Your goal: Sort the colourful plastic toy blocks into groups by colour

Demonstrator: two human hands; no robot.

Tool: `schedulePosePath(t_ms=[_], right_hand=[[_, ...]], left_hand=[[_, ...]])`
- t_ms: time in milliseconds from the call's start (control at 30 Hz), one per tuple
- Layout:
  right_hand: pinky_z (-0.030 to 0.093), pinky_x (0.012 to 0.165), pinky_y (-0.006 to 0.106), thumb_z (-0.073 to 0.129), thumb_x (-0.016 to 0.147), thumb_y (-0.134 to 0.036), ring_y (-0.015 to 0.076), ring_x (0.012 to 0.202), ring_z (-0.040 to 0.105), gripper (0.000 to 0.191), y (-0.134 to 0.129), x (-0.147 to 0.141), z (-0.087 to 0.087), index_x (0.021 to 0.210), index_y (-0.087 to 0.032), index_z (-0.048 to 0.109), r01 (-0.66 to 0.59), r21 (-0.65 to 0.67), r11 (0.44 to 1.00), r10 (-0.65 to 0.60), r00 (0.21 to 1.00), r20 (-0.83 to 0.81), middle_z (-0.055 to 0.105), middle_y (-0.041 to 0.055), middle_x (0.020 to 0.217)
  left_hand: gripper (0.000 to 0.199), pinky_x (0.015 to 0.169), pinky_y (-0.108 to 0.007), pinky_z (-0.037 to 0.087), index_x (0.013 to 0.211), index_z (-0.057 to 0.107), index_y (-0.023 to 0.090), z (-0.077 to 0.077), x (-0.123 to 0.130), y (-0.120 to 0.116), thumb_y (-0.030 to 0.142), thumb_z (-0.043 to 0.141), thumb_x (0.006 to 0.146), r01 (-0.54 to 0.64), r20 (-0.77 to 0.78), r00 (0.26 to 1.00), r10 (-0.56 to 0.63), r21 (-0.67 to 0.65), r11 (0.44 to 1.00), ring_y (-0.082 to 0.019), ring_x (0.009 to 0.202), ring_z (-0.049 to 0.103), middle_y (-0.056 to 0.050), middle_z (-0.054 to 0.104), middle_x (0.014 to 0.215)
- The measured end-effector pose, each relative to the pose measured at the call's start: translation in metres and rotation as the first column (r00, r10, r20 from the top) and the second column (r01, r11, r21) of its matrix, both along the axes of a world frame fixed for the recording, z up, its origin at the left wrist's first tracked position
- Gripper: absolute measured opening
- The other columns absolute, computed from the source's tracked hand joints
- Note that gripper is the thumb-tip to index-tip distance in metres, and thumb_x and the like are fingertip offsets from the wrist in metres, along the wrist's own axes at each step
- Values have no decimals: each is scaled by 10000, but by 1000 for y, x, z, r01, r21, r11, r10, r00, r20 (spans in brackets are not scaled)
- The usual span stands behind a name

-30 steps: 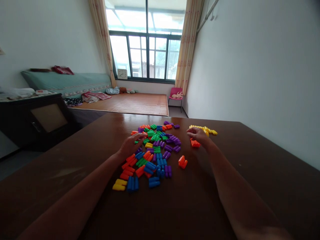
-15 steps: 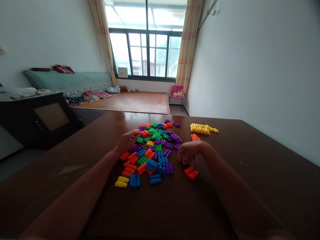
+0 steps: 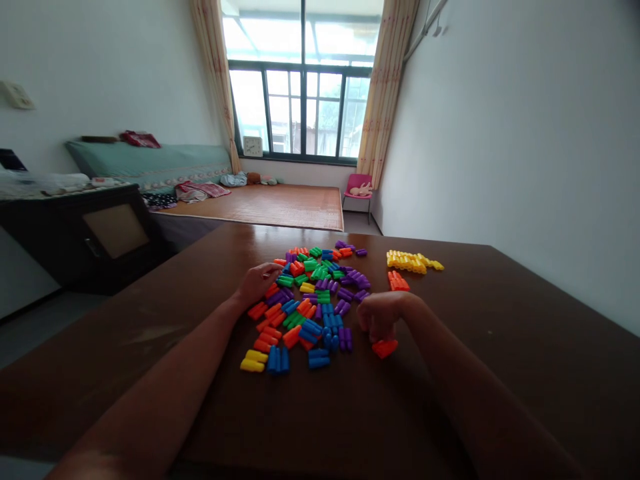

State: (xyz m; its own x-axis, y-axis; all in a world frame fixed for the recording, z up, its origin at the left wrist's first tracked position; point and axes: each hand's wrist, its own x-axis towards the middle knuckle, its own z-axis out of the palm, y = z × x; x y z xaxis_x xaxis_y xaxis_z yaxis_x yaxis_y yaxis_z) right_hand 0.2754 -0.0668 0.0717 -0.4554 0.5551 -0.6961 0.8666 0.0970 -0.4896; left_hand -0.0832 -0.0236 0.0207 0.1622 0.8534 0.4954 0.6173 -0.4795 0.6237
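My right hand [image 3: 381, 313] is bent down over the table, its fingers closed on an orange plastic block [image 3: 385, 349] lying on the wood. The fingertips are partly hidden behind the hand. Just beyond it lies a group of orange blocks [image 3: 398, 281]. At the left edge of a loose pile of colored blocks, my left hand [image 3: 260, 280] rests with loosely bent fingers apart and nothing visible in them. Nearby in the pile are green blocks [image 3: 320, 270], purple blocks [image 3: 356, 277] and blue blocks [image 3: 310, 329], each shaped like joined rounded tubes.
A cluster of yellow blocks [image 3: 407, 261] sits at the far right of the brown table [image 3: 310, 413]. Two-part yellow block [image 3: 254, 361] and blue block [image 3: 279, 360] lie at the pile's near edge. Beyond stand a bed [image 3: 280, 205], a pink chair [image 3: 359, 187] and a dark cabinet [image 3: 75, 230].
My right hand has lowered onto the orange block, which now shows less beneath the fingers. My left hand stays beside the pile. The whole view has shifted slightly.
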Motion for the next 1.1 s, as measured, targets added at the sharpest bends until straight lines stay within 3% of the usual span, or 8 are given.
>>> schedulePosePath(t_ms=[200, 400, 600, 700, 767, 833, 967, 1100], right_hand=[[488, 465, 234, 787, 563, -371, 147, 505, 629, 342, 0, 13, 19, 814, -191, 642, 154, 228, 961, -121, 981, -152, 661, -6, 679], [495, 477, 235, 815, 518, -411, 152, 551, 641, 471, -15, 20, 47, 904, -206, 640, 135, 165, 977, -120, 988, -98, 678, 10, 783], [448, 455, 201, 842, 448, -371, 120, 551, 603, 552, -41, 24, 33, 952, -224, 673, -25, 143, 989, 26, 1000, -7, 687, 1, 843], [440, 481, 208, 790, 550, -348, 117, 554, 593, 387, -39, 35, 21, 886, -195, 672, -100, 132, 986, 108, 993, -56, 681, -3, 799], [442, 511, 215, 722, 644, -319, 123, 568, 590, 270, -28, 37, 13, 866, -182, 652, -64, 217, 974, 94, 987, -129, 664, -8, 725], [455, 560, 228, 665, 702, -283, 130, 610, 593, 205, -11, 31, 7, 878, -184, 630, 100, 435, 895, 9, 970, -243, 656, -6, 721], [477, 715, 274, 600, 716, -181, 153, 758, 605, 121, 22, 3, -8, 837, -192, 610, 370, 739, 563, -3, 895, -446, 658, 13, 819], [463, 800, 305, 501, 693, -73, 170, 830, 590, 207, 40, -9, -23, 797, -193, 634, 317, 829, 461, 107, 907, -406, 659, 38, 900]], left_hand=[[364, 766, -311, 570, 972, 709, 190, -4, 0, 3, 482, 544, 833, 19, 34, 999, -19, 7, 1000, -203, 857, 689, -56, 736, 966], [343, 761, -312, 573, 973, 708, 193, -10, -1, 6, 454, 535, 832, 33, 21, 999, -33, 4, 999, -199, 838, 691, -53, 733, 955], [311, 762, -300, 574, 974, 713, 211, -8, 1, 4, 421, 534, 831, 32, 2, 999, -33, 21, 999, -196, 850, 690, -46, 735, 957], [300, 756, -296, 573, 978, 714, 211, -8, 3, 5, 400, 537, 827, 38, -9, 999, -37, 28, 999, -192, 830, 692, -44, 735, 948], [299, 754, -295, 573, 978, 714, 208, -9, 5, 5, 393, 534, 827, 44, -12, 999, -44, 26, 999, -190, 820, 694, -42, 737, 938], [299, 751, -295, 573, 972, 715, 209, -10, 5, 6, 392, 530, 826, 49, -10, 999, -49, 27, 998, -189, 820, 695, -41, 738, 933], [300, 751, -303, 574, 963, 717, 208, -11, 3, 4, 392, 528, 820, 44, -1, 999, -44, 44, 998, -188, 814, 691, -42, 738, 929], [302, 743, -313, 576, 956, 718, 201, -11, 2, 3, 390, 527, 818, 19, 15, 1000, -19, 43, 999, -195, 815, 690, -47, 739, 919]])
